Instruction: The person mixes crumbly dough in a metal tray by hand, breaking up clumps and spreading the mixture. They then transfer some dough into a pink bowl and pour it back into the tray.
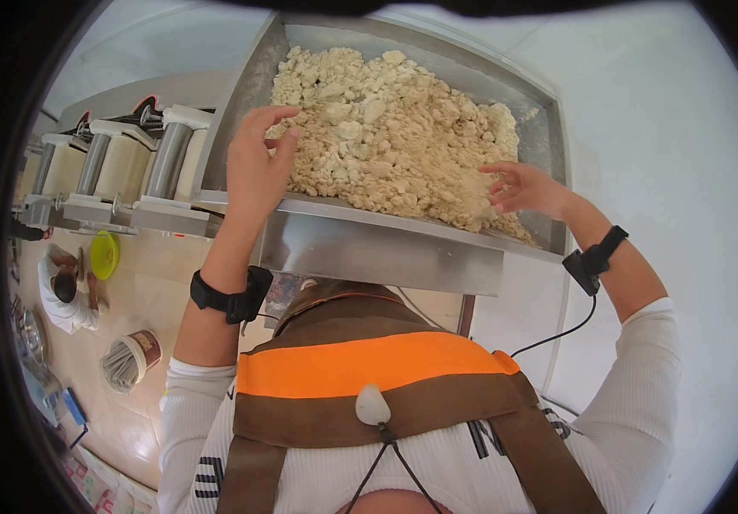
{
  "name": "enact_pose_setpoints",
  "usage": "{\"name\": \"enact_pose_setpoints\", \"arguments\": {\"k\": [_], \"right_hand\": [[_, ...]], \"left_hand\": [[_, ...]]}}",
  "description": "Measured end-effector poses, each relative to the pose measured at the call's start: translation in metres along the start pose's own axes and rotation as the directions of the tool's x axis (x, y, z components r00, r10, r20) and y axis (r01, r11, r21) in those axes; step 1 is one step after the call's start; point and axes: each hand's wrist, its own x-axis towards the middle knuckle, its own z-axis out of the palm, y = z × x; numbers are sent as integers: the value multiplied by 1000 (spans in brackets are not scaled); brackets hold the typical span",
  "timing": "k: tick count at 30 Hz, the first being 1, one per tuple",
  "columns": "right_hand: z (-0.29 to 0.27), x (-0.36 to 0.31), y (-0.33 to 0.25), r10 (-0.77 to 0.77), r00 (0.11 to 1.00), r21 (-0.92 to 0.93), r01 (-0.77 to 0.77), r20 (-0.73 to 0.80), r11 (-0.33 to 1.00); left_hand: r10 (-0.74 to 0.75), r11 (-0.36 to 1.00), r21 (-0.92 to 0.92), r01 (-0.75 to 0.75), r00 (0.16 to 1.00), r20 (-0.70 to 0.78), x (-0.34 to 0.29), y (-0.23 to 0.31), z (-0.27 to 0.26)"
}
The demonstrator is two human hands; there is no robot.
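Note:
A large metal trough (545, 141) in front of me holds a heap of crumbly, pale beige dough (403, 137) in uneven lumps. My left hand (259, 163) is over the trough's left side, at the edge of the heap. Its thumb and fingers are apart and I see nothing between them. Toward the right end, my right hand (528, 188) hovers at or just above the crumbs, fingers loosely bent and spread, with nothing visible in them. Whether its fingertips touch the dough I cannot tell.
Left of the trough runs a machine with several metal rollers (172, 158) and pale sheets of dough. On the tiled floor below stand a bucket of grey sticks (129, 360) and a yellow-green basin (104, 254), near a person in white (65, 287). A white wall (660, 171) rises on the right.

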Motion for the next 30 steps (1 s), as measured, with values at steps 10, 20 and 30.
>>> {"name": "enact_pose_setpoints", "arguments": {"k": [10, 20, 30], "right_hand": [[35, 32, 15, -311, 948, -783, 238, 59, 575], [11, 61, -1, -487, 872, -795, 321, 37, 514], [51, 90, -42, -383, 864, -821, 460, 327, 337]], "left_hand": [[-30, 999, 37, 29, 999, 25, 0, 3, -1], [5, 1000, 11, -5, 1000, 5, 0, 1, -2], [20, 999, 29, -20, 1000, -17, -1, -3, 0]]}}
